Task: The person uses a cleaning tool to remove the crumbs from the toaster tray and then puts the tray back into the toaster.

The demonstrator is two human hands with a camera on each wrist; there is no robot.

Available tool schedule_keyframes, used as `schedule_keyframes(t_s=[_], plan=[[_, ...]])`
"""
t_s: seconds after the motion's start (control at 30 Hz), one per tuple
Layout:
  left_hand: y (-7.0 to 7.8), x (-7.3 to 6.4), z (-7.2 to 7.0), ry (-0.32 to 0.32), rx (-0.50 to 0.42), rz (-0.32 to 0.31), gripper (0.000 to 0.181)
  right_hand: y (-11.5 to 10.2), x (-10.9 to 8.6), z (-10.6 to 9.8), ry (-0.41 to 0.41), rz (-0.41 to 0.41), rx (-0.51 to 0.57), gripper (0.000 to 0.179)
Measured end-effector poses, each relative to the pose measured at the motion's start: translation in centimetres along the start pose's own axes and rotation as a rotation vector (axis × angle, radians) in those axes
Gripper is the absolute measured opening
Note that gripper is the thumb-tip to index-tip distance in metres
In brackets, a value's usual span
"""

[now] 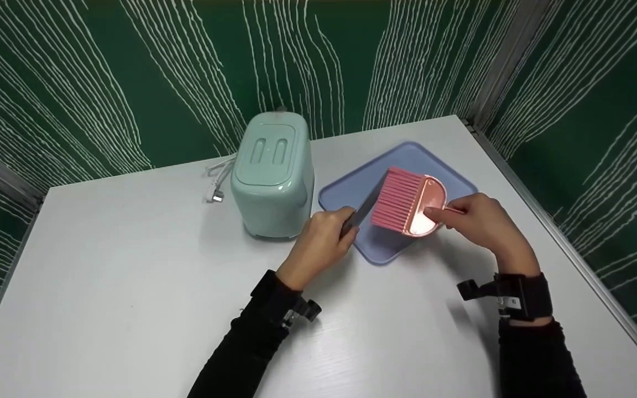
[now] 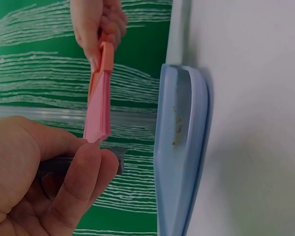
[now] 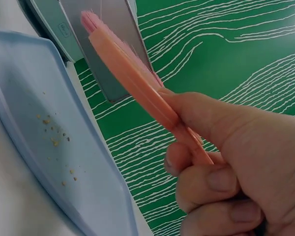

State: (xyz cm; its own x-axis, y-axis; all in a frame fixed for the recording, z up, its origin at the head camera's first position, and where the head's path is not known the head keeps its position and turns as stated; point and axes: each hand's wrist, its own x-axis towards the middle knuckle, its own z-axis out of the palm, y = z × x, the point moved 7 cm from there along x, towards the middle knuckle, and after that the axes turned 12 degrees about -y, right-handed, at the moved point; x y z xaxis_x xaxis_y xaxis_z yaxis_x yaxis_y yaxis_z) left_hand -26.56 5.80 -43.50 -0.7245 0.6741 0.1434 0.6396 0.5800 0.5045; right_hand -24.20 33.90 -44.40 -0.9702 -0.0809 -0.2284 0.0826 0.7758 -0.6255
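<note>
My left hand grips the dark handle of a broad-bladed knife, held tilted above the blue tray. Its flat grey blade has a squared end in the right wrist view. My right hand pinches the short handle of a pink brush, thumb on its glossy orange-pink head. The bristles lie over the blade in the head view; whether they touch it I cannot tell. On the tray lie several small brown crumbs.
A mint-green toaster stands left of the tray, its top slots covered by a lid. Behind it lie a white cord and plug. Green walls with white lines border the white table at the back and sides.
</note>
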Motion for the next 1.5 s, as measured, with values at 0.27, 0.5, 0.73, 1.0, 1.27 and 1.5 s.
schedule_keyframes(t_s=[0.27, 0.5, 0.73, 1.0, 1.27, 1.5], plan=[[0.3, -0.1, -0.2, 0.026, 0.011, 0.024, 0.003, 0.6, 0.4, 0.3, -0.022, 0.029, 0.015, 0.057], [0.4, 0.0, -0.2, 0.019, 0.017, 0.03, 0.004, 1.2, 0.5, 0.5, -0.046, 0.053, 0.023, 0.058], [0.4, 0.0, -0.2, 0.01, 0.01, 0.034, 0.004, 1.6, 0.5, 0.7, -0.069, 0.076, 0.026, 0.057], [0.3, 0.0, -0.3, 0.02, 0.017, 0.038, 0.004, 2.0, 0.3, 0.9, -0.116, 0.117, 0.039, 0.061], [0.2, -0.1, -0.3, 0.028, 0.021, 0.025, 0.007, 1.4, 0.0, 0.5, -0.11, 0.101, 0.016, 0.057], [0.3, -0.1, -0.2, 0.023, 0.029, 0.035, 0.007, 1.0, 0.0, 1.0, -0.124, 0.103, 0.031, 0.057]])
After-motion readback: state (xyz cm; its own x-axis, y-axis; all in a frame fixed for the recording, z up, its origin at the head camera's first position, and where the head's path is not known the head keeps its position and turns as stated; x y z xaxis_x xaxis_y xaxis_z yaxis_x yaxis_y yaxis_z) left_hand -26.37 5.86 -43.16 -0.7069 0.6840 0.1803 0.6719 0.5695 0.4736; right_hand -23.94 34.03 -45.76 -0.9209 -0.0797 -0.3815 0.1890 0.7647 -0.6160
